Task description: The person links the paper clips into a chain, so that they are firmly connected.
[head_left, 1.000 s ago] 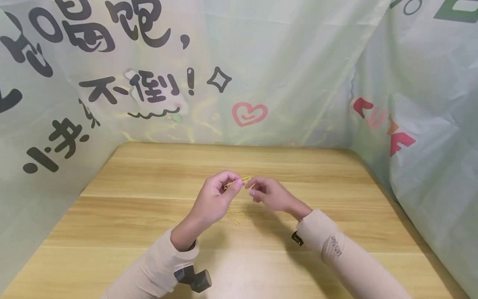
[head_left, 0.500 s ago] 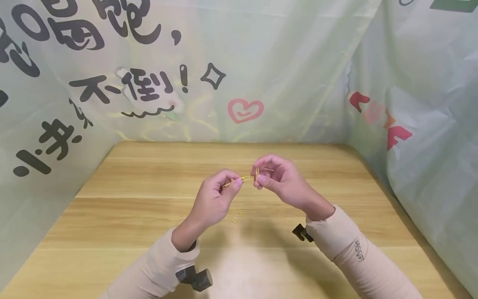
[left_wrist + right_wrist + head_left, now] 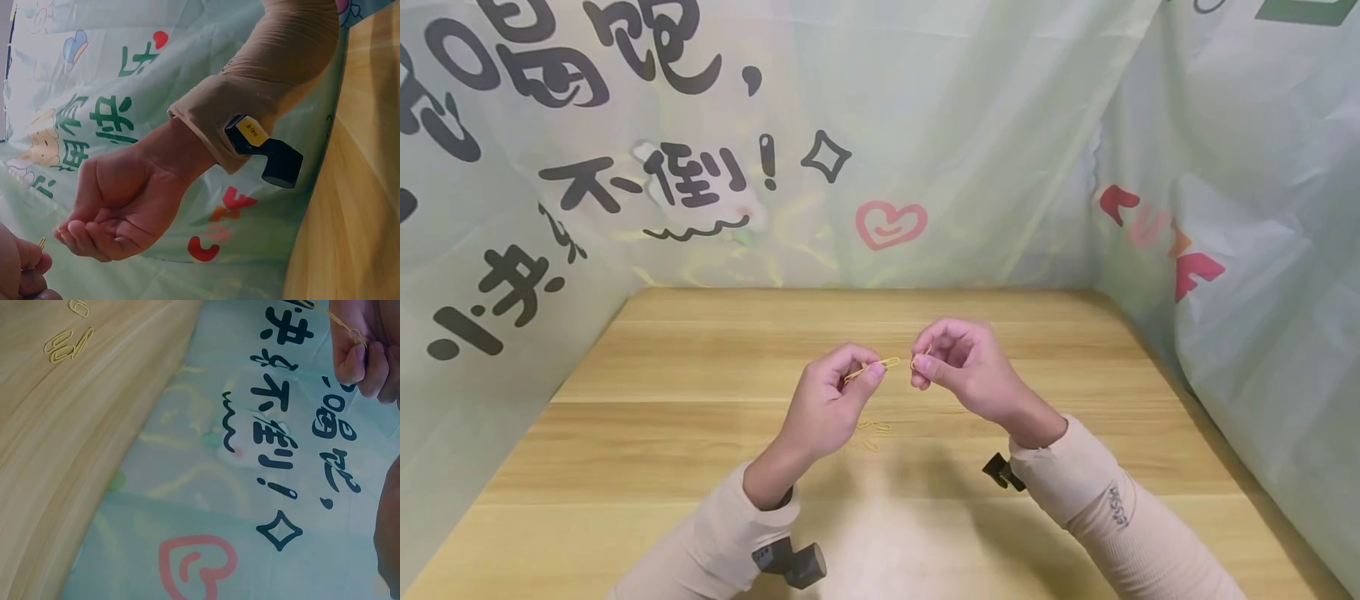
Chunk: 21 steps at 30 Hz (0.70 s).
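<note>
Over the middle of the wooden table, my left hand (image 3: 827, 404) pinches a yellow paper clip (image 3: 891, 362) between thumb and fingers, its looped end pointing right. More yellow wire trails behind the left thumb; in the right wrist view it runs as a thin line of linked clips (image 3: 340, 324). Facing it a short gap away, my right hand (image 3: 973, 371) pinches another yellow paper clip (image 3: 915, 362) at thumb and fingertips, mostly covered by them. Beneath the hands, several loose yellow paper clips (image 3: 62, 347) lie on the table.
The wooden table (image 3: 700, 467) has printed pale green cloth (image 3: 1000, 167) hanging behind it and at both sides. A black camera mount (image 3: 790, 562) sits at the left wrist, and another black mount (image 3: 1002, 472) at the right.
My right hand has come up and turned, showing a clip at its fingertips; in the last half second that clip swung from upright to mostly hidden. My left hand has barely moved.
</note>
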### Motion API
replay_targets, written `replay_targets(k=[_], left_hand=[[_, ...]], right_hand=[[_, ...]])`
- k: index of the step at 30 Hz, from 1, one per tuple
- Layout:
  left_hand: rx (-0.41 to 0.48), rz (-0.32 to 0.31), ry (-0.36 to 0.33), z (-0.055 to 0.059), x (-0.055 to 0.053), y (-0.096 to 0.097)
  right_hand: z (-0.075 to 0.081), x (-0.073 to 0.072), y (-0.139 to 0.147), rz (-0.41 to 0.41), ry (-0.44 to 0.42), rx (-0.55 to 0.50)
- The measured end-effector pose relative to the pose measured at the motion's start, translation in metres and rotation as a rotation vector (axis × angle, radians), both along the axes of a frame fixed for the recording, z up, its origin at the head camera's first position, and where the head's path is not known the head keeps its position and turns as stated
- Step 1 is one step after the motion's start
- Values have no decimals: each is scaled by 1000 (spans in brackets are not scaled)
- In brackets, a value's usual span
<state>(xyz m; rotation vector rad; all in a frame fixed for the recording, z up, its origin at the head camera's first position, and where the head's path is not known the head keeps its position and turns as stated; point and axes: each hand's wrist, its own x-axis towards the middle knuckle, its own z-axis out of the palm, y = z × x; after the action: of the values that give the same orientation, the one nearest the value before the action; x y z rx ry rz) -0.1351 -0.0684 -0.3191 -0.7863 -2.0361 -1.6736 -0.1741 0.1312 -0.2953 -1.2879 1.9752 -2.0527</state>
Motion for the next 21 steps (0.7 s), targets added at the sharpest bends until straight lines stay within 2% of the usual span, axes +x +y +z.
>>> replay_targets(k=[3, 7, 10, 15, 18, 21], left_hand=[[3, -9, 15, 0, 0, 0], [8, -13, 36, 0, 1, -1], [14, -14, 56, 0, 0, -2], [19, -16, 85, -1, -1, -3], [17, -8, 90, -2, -1, -4], [17, 5, 89, -1, -1, -5]], right_hand=[[0, 1, -4, -41, -18, -28], [-1, 3, -8, -47, -70, -93], [-1, 4, -11, 7, -117, -159], [3, 7, -15, 174, -260, -280], [7, 9, -15, 190, -306, -274], [10, 11, -13, 150, -331, -237]])
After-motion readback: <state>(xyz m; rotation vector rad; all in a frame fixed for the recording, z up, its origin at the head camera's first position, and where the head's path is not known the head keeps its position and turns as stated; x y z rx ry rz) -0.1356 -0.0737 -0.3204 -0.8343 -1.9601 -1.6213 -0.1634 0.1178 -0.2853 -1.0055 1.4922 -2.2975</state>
